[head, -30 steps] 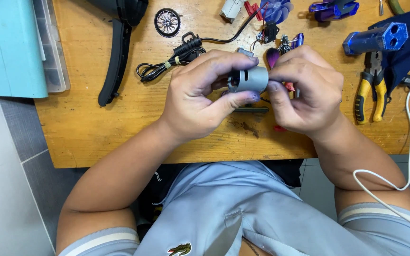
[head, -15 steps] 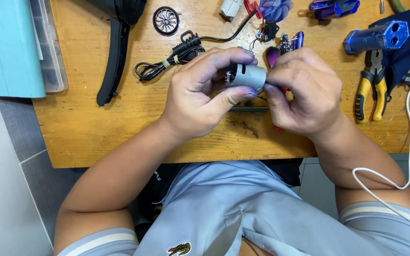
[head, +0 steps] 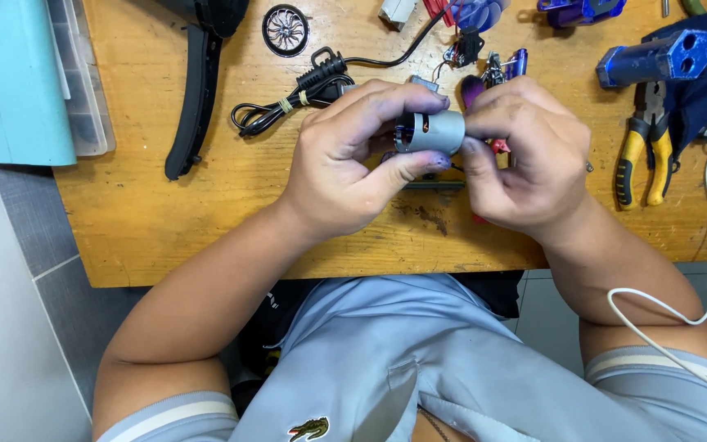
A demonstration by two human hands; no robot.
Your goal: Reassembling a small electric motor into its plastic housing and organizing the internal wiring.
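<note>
Since a second ago the left hand (head: 345,176) and right hand (head: 525,160) have barely shifted, both still pinching the grey cylindrical motor (head: 431,131) between fingertips above the wooden workbench (head: 206,221). Coiled black cord (head: 288,102) lies at ten o'clock, yellow-handled pliers (head: 644,151) at three; grey floor tiles (head: 30,221) show left.

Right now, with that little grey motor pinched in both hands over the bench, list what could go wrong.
1. The small grey motor is held only by the fingertips of the left hand and right hand; a slip could drop it onto the wooden bench.
2. Its open end shows copper windings near the left fingers, which might get nicked.
3. The pliers and coiled black cord lie close by, so a dropped part could bounce among them.
</note>
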